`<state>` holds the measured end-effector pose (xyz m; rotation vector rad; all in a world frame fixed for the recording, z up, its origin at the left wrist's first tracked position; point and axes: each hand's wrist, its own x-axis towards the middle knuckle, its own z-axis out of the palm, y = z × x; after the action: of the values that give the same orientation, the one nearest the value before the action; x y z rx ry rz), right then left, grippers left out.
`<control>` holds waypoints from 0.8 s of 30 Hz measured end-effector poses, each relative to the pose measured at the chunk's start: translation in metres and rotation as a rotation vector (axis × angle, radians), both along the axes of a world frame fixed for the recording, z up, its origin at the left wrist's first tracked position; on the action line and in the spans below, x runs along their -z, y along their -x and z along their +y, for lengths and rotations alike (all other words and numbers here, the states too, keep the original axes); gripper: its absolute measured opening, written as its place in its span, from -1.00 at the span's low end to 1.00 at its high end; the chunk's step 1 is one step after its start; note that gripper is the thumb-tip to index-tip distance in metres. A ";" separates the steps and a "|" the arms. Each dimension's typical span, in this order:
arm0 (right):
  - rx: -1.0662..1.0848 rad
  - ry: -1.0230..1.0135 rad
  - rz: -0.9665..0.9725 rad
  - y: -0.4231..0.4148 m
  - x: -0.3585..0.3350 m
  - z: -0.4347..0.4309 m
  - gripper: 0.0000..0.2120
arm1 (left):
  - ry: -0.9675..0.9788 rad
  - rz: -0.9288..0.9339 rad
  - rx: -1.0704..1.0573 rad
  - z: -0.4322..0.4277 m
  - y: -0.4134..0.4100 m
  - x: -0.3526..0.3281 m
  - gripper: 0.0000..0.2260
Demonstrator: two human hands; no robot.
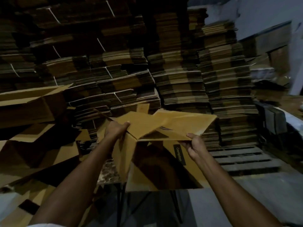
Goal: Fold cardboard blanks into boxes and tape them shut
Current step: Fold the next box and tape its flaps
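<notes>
Gripping the box [157, 163] with both hands, over the worktop [106, 171]. With the left hand [116, 129], fingers curled round the left top flap [139, 123], thumb lying along its upper face. With the right hand [192, 145], pinching the near edge of the right top flap [185, 123], thumb above, fingers below. Holding both flaps partly folded inward, meeting near the middle, not yet flat. On the box's near side, just beside the right hand, a black label [179, 154] with pale lettering. Under the box, a speckled worktop on thin black legs [120, 203]; hard to tell whether the box's lower edge touches it. To the left, an open box [32, 104] and loose cardboard [32, 161] in a heap. Behind, tall stacks of flat blanks [180, 79], filling the view from side to side. To the right, a wooden pallet [242, 158] under those stacks, with grey floor [254, 194] nearer.
</notes>
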<state>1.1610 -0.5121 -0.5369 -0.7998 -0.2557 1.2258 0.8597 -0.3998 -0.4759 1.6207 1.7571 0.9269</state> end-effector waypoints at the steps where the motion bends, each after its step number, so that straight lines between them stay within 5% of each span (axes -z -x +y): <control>1: 0.015 -0.011 0.012 0.001 0.000 -0.006 -0.73 | -0.061 0.032 -0.015 -0.011 -0.003 -0.002 -0.64; 5: 0.047 0.032 -0.024 0.007 -0.005 -0.020 -0.86 | -0.233 -0.235 0.017 -0.059 -0.014 0.000 -0.63; 7: 0.045 0.030 -0.033 0.006 -0.013 -0.023 -0.86 | -0.434 -0.189 0.016 -0.086 -0.018 0.000 -0.57; 11: 0.033 -0.019 -0.076 0.001 -0.040 -0.031 -0.68 | -0.882 0.333 -0.032 -0.135 -0.022 -0.004 -0.31; 14: 0.002 -0.058 -0.071 0.000 -0.065 -0.038 -0.66 | -0.849 0.856 0.203 -0.158 -0.033 0.002 -0.15; 16: -0.018 -0.081 -0.075 -0.001 -0.085 -0.043 -0.68 | -0.756 0.967 0.241 -0.161 -0.035 0.004 -0.27; 20: -0.060 -0.160 -0.127 -0.011 -0.123 -0.052 -0.81 | -0.690 0.806 0.115 -0.156 -0.026 -0.036 -0.91; 24: -0.071 -0.232 -0.194 -0.028 -0.146 -0.054 -0.79 | -0.769 0.829 0.163 -0.144 -0.027 -0.062 -0.84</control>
<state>1.1894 -0.5664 -0.3905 -0.7120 -0.5783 1.1610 0.8867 -0.5440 -0.4138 2.9215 1.7942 0.9892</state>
